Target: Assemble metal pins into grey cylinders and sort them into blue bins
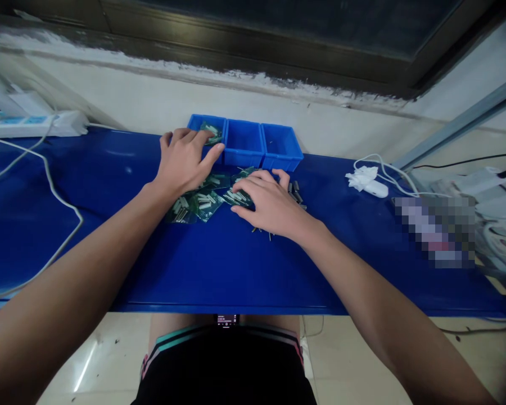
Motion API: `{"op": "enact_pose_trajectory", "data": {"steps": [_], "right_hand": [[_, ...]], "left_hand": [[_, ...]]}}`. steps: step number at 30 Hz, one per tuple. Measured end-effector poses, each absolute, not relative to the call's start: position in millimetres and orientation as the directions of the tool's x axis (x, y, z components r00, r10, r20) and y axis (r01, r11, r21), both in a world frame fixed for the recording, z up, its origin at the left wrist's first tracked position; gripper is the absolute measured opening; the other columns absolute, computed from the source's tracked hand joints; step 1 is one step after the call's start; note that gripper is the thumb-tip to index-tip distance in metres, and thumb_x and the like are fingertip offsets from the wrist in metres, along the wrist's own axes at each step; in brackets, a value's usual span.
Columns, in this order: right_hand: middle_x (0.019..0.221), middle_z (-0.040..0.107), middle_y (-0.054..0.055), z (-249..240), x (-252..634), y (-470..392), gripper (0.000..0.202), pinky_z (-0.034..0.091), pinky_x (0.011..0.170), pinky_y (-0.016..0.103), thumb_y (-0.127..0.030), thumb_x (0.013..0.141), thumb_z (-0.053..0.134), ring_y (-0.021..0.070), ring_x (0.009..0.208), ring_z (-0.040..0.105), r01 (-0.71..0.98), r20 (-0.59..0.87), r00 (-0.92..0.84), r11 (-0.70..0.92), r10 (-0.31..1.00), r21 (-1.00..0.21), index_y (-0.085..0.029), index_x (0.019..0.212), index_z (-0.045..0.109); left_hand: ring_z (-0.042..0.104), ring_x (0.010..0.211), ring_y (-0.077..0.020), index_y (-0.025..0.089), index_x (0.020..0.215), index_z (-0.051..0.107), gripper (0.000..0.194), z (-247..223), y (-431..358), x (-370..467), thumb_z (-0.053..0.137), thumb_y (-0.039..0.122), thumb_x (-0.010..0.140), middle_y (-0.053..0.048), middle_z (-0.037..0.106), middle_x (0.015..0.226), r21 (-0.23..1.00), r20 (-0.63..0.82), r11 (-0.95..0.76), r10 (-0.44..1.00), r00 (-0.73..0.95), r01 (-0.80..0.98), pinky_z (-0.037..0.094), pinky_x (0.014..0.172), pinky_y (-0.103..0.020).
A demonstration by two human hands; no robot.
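My left hand reaches over the left blue bin, its thumb apart from the fingers. A small green-tinted plastic bag with pale short pieces inside lies in that bin, by my fingertips; whether they touch it I cannot tell. My right hand is spread over another such bag on the table, fingers curved and thumb apart. More filled bags lie between the hands, partly overlapping. Dark short cylinders and thin small pieces show around my right hand, which partly covers them.
A middle bin and a right bin stand beside the left one on the blue table. White cables and a power strip are at left. Crumpled white tissue and a blurred-out item lie at right.
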State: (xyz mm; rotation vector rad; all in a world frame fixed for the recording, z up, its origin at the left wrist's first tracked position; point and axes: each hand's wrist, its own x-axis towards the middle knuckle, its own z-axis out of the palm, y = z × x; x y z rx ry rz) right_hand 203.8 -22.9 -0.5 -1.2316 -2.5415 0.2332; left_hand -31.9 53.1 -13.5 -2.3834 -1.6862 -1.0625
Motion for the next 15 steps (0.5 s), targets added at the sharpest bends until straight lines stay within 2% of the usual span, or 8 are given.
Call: {"op": "enact_pose_trajectory", "data": {"steps": [6,9,11,13,15], "right_hand": [[0.117,0.084,0.006,-1.0,202.0,-23.5,0.024,0.014,0.124,0.061,-0.023,0.103,0.053,0.0289,0.126,0.069,0.702,0.323,-0.579,0.659,0.749,-0.269,-0.028,0.115,0.074],[0.113,0.084,0.003,-0.2,201.8,-24.1,0.025,0.014,0.124,0.057,-0.021,0.104,0.052,0.0265,0.120,0.072,0.693,0.362,-0.567,0.666,0.740,-0.275,-0.029,0.110,0.075],[0.110,0.085,0.002,0.2,202.2,-24.0,0.025,0.014,0.124,0.055,-0.021,0.105,0.051,0.0254,0.118,0.072,0.688,0.381,-0.566,0.673,0.732,-0.271,-0.029,0.108,0.075],[0.108,0.085,0.002,0.1,202.8,-23.2,0.025,0.014,0.124,0.055,-0.022,0.106,0.051,0.0249,0.116,0.073,0.682,0.397,-0.568,0.683,0.721,-0.262,-0.029,0.107,0.075],[0.108,0.085,0.001,-0.5,203.8,-21.8,0.026,0.015,0.123,0.054,-0.024,0.108,0.050,0.0247,0.116,0.072,0.679,0.412,-0.568,0.688,0.712,-0.254,-0.029,0.106,0.076]], "left_hand": [[0.047,0.146,-0.0454,0.028,0.147,0.066,0.062,-12.0,50.0,-33.1,0.041,0.068,0.106,-0.013,0.067,0.150,0.339,0.525,-0.401,0.832,0.182,0.851,0.025,0.122,-0.065],[0.047,0.146,-0.0461,0.030,0.133,0.075,0.056,-10.5,50.8,-33.8,0.042,0.067,0.105,-0.010,0.071,0.144,0.366,0.515,-0.423,0.834,0.198,0.829,0.022,0.122,-0.067],[0.049,0.143,-0.0444,0.030,0.123,0.079,0.059,-10.0,52.9,-34.5,0.040,0.071,0.105,-0.009,0.074,0.139,0.387,0.528,-0.437,0.827,0.194,0.812,0.022,0.122,-0.065],[0.049,0.141,-0.0414,0.027,0.130,0.077,0.070,-8.3,53.9,-35.1,0.035,0.076,0.104,-0.007,0.072,0.142,0.396,0.531,-0.433,0.827,0.183,0.809,0.024,0.122,-0.061],[0.047,0.143,-0.0379,0.022,0.145,0.068,0.082,-4.1,52.4,-35.7,0.030,0.081,0.103,-0.005,0.066,0.153,0.390,0.540,-0.415,0.826,0.161,0.822,0.028,0.122,-0.056]]}}
